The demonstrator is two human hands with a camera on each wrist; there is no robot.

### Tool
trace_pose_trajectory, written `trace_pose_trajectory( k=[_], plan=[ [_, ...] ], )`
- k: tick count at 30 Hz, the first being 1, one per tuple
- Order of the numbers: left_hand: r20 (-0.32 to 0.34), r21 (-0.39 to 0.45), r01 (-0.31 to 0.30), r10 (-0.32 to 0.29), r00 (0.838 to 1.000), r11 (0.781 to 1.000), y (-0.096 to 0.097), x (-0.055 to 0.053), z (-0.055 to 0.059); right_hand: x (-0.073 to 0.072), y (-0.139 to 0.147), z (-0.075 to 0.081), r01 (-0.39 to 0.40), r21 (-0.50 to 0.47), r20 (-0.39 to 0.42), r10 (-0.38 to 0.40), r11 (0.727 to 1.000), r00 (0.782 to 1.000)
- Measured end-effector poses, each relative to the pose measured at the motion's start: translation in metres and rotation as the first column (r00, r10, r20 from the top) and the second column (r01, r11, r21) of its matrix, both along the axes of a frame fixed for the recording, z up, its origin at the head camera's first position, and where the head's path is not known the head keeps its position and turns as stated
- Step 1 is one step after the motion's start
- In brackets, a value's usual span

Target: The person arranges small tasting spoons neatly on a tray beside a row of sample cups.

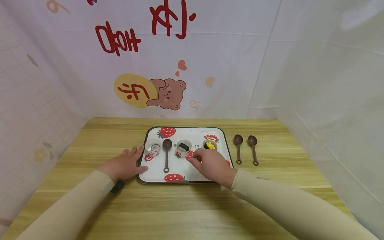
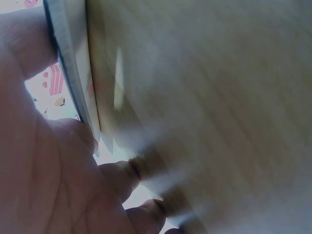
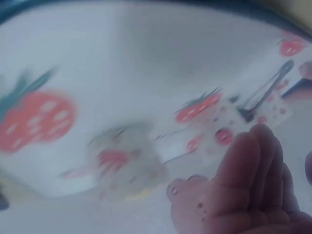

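A white tray [image 1: 198,171] with strawberry prints lies on the table. My left hand [image 1: 124,164] rests at its left edge, thumb over the rim, fingers spread outside. My right hand [image 1: 213,165], holding nothing, hovers over the tray near the middle and right cups; its fingers look loosely straight in the right wrist view. In the left cup [image 1: 153,154] sits a round, pale sushi-like piece. The middle cup [image 1: 183,155] holds a pale piece with a dark band. Yellow-topped toy-like sushi [image 1: 209,145] fills the right cup [image 3: 127,161]. Between left and middle cups lies a brown measuring spoon [image 1: 166,155].
Two more brown measuring spoons [image 1: 238,148] lie on the wooden table [image 1: 192,206] right of the tray. A small black object [image 1: 117,186] shows beside my left wrist. White printed cloth [image 1: 225,60] hangs behind and along both sides.
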State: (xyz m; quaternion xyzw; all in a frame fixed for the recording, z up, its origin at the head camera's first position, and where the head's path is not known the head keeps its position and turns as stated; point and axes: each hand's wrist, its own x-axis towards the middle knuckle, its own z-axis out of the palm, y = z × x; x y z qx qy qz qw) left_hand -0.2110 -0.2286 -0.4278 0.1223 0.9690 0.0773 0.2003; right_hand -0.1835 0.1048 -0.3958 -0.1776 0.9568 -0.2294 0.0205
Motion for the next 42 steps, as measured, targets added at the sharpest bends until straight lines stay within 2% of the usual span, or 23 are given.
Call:
trace_pose_trajectory(
  k=[5, 11, 17, 25, 32, 42],
  plan=[
    [0.002, 0.006, -0.006, 0.006, 1.000, 1.000, 0.000, 0.000, 0.001, -0.005, 0.022, 0.004, 0.024, 0.064, -0.078, -0.019, 0.998, 0.997],
    [-0.003, -0.002, 0.000, 0.000, 1.000, 1.000, -0.001, -0.001, -0.001, -0.012, 0.052, 0.004, 0.029, 0.109, -0.198, -0.007, 0.994, 0.980],
    [0.002, -0.004, 0.001, -0.001, 1.000, 1.000, -0.001, -0.001, 0.000, -0.020, 0.083, 0.002, 0.085, 0.139, -0.240, -0.050, 0.987, 0.969],
    [0.004, 0.001, -0.003, 0.003, 1.000, 1.000, 0.000, -0.002, 0.000, -0.031, 0.116, -0.007, 0.099, 0.162, -0.308, -0.045, 0.982, 0.950],
    [0.002, -0.006, -0.003, 0.003, 1.000, 1.000, -0.001, -0.002, -0.002, -0.035, 0.135, -0.011, 0.117, 0.221, -0.258, -0.058, 0.968, 0.964],
    [0.008, 0.006, -0.010, 0.010, 1.000, 1.000, 0.000, -0.001, 0.000, -0.037, 0.150, -0.018, 0.128, 0.283, -0.226, -0.064, 0.951, 0.972]
  ],
)
